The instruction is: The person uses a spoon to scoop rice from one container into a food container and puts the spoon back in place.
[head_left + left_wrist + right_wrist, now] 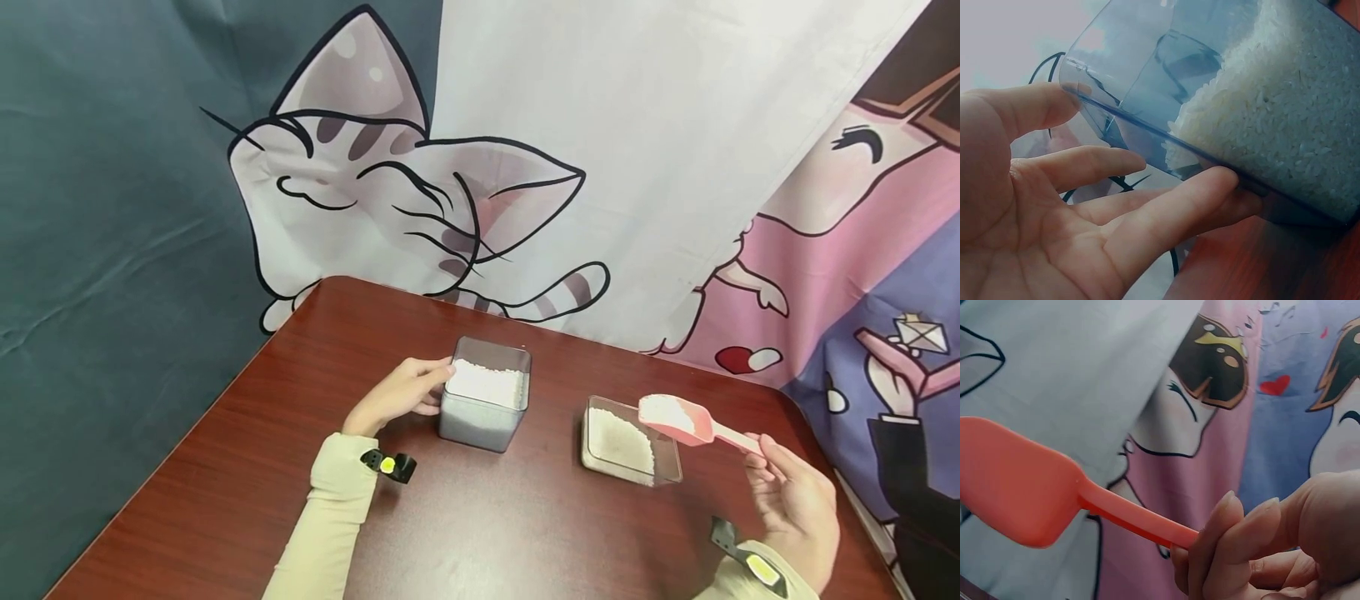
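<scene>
A tall smoky see-through box (480, 425) holding white rice (1297, 106) stands on the table. My left hand (401, 392) rests its fingertips (1210, 184) against the box's left side, one of them up at the rim; the fingers are fairly straight. To the right sits a low clear container (667, 467) with more rice (618, 437) in it. My right hand (795, 492) grips the handle of a pink scoop (697, 425), held over the far right part of the low container. Rice fills the scoop's bowl. Only the scoop's underside shows in the right wrist view.
Both containers stand on a reddish-brown wooden table (300, 367) with rounded far corners. Cloth with cartoon figures (510, 75) hangs right behind the table's far edge and along its right side. A dark cloth (112, 208) hangs at the left.
</scene>
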A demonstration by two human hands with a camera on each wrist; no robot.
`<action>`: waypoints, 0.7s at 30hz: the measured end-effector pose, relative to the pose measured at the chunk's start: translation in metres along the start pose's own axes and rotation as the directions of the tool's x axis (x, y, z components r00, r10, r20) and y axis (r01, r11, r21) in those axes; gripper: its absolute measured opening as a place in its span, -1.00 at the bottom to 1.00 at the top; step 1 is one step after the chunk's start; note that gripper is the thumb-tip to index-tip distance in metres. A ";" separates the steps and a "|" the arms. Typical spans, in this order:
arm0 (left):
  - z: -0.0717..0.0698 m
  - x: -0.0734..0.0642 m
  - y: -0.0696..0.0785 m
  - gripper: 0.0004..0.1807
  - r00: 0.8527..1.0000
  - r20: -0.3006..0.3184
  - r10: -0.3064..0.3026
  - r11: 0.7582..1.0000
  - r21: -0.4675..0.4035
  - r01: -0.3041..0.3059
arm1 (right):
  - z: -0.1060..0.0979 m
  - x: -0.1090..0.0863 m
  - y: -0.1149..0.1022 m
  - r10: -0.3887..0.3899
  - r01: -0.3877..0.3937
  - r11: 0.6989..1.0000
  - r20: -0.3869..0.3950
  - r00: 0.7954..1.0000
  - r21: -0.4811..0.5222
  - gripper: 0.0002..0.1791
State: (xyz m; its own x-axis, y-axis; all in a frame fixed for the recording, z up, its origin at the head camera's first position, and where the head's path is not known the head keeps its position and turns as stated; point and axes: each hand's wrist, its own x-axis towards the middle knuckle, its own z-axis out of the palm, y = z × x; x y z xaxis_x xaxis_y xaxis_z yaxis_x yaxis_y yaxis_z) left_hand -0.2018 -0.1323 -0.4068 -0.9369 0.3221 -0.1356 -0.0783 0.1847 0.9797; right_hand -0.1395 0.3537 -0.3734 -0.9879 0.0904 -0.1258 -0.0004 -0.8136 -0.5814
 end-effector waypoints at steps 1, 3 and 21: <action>0.000 0.000 0.000 -0.41 1.000 0.002 0.002 1.000 0.002 -0.002 | -0.002 -0.001 -0.002 -0.009 0.009 1.000 -0.007 1.000 0.010 -0.68; 0.000 0.000 0.000 -0.40 1.000 0.006 0.004 1.000 0.001 -0.004 | -0.006 -0.004 -0.004 -0.028 0.029 1.000 -0.026 0.999 0.012 -0.69; 0.001 0.001 0.000 -0.41 1.000 0.002 -0.004 1.000 0.003 0.004 | -0.024 -0.006 -0.010 -0.035 0.035 0.999 -0.063 0.997 0.009 -0.69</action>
State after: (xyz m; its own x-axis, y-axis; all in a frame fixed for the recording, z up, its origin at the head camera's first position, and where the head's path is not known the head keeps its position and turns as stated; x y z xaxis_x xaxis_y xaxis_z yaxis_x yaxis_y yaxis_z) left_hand -0.2029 -0.1309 -0.4068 -0.9361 0.3230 -0.1393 -0.0805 0.1890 0.9787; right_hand -0.1296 0.3751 -0.3857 -0.9755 0.1547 -0.1563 -0.0366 -0.8150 -0.5782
